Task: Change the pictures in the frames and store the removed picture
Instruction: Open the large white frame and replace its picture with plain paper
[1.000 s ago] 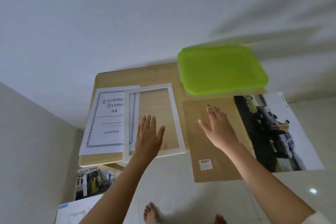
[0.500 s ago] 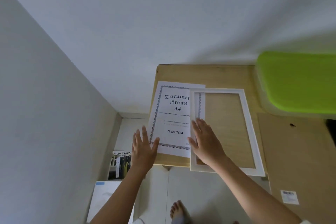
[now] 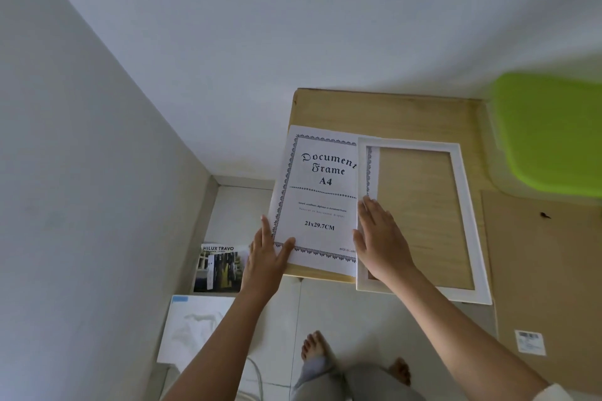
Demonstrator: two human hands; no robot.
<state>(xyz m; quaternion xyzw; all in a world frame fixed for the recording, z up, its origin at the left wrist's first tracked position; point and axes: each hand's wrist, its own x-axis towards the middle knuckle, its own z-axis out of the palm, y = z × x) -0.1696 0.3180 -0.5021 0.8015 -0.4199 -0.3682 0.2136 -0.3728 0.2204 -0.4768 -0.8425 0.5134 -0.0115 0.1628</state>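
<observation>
Now both hands are flat on the counter [image 3: 391, 111]. The left hand [image 3: 267, 257] has straight fingers. Its thumb lies on the bottom corner of the paper sheet [image 3: 319, 198] that says "Document Frame A4", and its fingers point up along the sheet's edge. I cannot tell if any finger is under the paper. The right hand [image 3: 381, 238] is open too, and it presses flat on the near side bar of the white frame [image 3: 465, 205].

The sheet lies between the two hands, and one edge of it is tucked under the frame. Inside the frame you see a thin strip of the sheet by the right hand's fingertips, and bare wood past them.

Far off to the right of the right hand is a box [image 3: 550, 133] with a green lid on it, so what is inside is hidden. A brown board [image 3: 547, 270] lies to the right of the frame. Down on the floor, just left of the left hand, lies a picture [image 3: 218, 270].
</observation>
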